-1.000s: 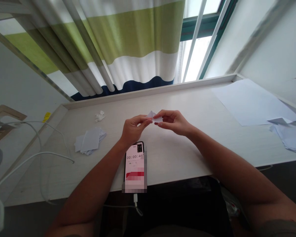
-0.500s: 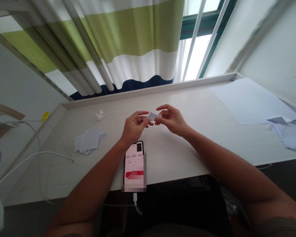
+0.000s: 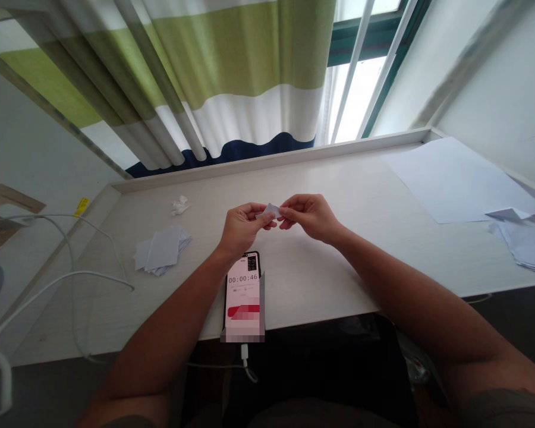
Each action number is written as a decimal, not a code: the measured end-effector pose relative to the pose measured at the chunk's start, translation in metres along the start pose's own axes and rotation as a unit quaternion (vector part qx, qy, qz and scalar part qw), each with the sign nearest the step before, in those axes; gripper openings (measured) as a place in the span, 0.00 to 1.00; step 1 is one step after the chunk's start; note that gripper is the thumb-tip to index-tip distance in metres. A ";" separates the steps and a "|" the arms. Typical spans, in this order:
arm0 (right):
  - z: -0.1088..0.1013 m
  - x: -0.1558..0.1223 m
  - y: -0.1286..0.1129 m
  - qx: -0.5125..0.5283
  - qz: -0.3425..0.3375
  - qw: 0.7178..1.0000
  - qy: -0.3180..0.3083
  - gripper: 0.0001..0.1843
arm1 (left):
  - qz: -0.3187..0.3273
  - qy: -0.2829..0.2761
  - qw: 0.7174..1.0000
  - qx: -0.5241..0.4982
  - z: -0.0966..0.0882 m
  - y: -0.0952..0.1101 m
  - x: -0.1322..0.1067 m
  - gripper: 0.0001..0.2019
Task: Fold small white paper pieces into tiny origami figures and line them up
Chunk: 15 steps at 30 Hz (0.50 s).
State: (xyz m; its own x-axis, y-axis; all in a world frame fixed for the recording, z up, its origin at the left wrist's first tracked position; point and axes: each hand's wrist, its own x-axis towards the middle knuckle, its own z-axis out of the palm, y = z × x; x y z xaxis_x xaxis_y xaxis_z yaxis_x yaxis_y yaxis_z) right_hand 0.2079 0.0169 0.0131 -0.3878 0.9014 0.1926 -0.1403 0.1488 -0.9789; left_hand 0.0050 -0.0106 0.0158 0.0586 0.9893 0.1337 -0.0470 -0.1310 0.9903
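Observation:
Above the middle of the white desk, my left hand (image 3: 244, 229) and my right hand (image 3: 310, 218) pinch a small folded piece of white paper (image 3: 271, 210) between their fingertips. The fold is small and partly hidden by my fingers. Below my left wrist lies a smartphone (image 3: 243, 278) showing a timer at 00:00:46, its lower part pixelated. A short stack of white paper rectangles (image 3: 163, 251) lies to the left of my hands.
A crumpled paper scrap (image 3: 179, 205) sits near the desk's back ledge (image 3: 267, 160). Large white sheets (image 3: 450, 181) and a folded stack (image 3: 521, 246) lie at the right. White cables (image 3: 71, 279) trail over the left side. A striped curtain (image 3: 232, 65) hangs behind.
My hands have come closer together, and the fingers of both now close on the small paper. The view has tilted slightly, so the desk sits a little higher in the picture.

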 end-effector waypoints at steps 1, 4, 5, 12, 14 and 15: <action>0.000 0.000 0.000 -0.002 -0.001 1.000 0.000 0.29 | -0.001 -0.004 1.000 0.001 0.000 0.000 0.000 0.23; -0.001 -0.001 0.000 -0.005 0.000 1.000 -0.004 0.29 | -0.014 -0.020 1.000 0.008 -0.002 0.001 0.000 0.22; -0.001 -0.001 0.001 -0.005 0.003 1.000 -0.007 0.29 | -0.020 -0.024 0.999 0.010 -0.003 0.001 0.000 0.22; 0.000 0.000 0.006 -0.004 -0.002 1.000 -0.014 0.29 | 0.007 -0.030 0.999 0.028 -0.003 0.002 -0.001 0.18; 0.000 0.000 0.006 -0.012 -0.008 1.000 -0.016 0.29 | 0.016 -0.028 0.999 0.029 -0.002 0.002 -0.001 0.17; 0.000 0.000 0.006 -0.015 -0.013 1.000 -0.017 0.28 | 0.025 -0.025 0.999 0.026 -0.002 0.002 -0.001 0.17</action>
State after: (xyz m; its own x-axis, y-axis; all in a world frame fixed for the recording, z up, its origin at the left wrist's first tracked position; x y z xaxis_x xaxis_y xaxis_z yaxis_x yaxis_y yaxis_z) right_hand 0.2067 0.0174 0.0077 -0.4154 0.8826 0.2204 -0.1232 0.1854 -0.9749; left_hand 0.0026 -0.0118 0.0172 0.1065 0.9774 0.1826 -0.0001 -0.1837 0.9830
